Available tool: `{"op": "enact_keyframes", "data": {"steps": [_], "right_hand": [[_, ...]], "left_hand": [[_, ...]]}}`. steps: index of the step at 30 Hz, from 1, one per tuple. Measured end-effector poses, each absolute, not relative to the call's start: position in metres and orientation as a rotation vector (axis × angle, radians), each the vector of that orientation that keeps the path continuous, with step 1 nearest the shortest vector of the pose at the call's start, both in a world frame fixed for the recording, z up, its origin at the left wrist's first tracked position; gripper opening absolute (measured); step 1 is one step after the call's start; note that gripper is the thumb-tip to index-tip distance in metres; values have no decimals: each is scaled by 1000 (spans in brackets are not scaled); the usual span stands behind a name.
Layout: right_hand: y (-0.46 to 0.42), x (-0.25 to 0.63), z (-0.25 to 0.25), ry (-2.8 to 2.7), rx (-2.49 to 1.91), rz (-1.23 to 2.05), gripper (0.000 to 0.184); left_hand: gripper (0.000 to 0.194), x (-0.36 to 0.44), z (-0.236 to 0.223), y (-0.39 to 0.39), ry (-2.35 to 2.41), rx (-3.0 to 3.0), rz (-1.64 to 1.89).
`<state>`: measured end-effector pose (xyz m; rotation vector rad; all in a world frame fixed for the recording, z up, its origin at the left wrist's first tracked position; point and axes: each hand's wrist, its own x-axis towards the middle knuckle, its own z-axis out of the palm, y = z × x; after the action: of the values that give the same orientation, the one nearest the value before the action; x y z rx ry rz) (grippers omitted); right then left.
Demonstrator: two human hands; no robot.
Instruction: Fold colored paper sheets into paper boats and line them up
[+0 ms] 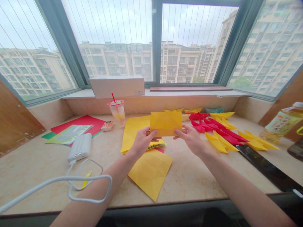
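Between both hands a folded sheet of yellow paper (166, 121) is held up above the counter, its broad side toward me. My left hand (145, 138) pinches its lower left corner, thumb in front and fingers behind. At the lower right corner my right hand (187, 136) grips it the same way. A creased yellow sheet (151, 173) lies flat on the counter below the hands. Behind the left hand is a stack of yellow paper (133, 129), with other colours showing at its edge. Folded paper boats, among them a yellow boat (219, 142) and a red boat (210, 125), stand to the right.
A white power bank (80, 146) with a looping white cable (59, 179) lies at left, near red paper (80, 123). A plastic cup with a straw (117, 115) stands at the back. On the right are a dark phone (262, 167) and a bottle (281, 124).
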<state>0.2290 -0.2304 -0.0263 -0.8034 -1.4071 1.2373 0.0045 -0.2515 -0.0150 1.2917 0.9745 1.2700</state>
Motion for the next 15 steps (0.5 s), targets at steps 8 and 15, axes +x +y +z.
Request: {"op": "enact_keyframes", "data": {"steps": [8, 15], "right_hand": [[-227, 231, -30, -1355, -826, 1263, 50], [-232, 230, -25, -1354, -781, 1336, 45]], "left_hand": [[41, 1, -12, -252, 948, 1297, 1172], [36, 0, -11, -257, 929, 1286, 1044]]}}
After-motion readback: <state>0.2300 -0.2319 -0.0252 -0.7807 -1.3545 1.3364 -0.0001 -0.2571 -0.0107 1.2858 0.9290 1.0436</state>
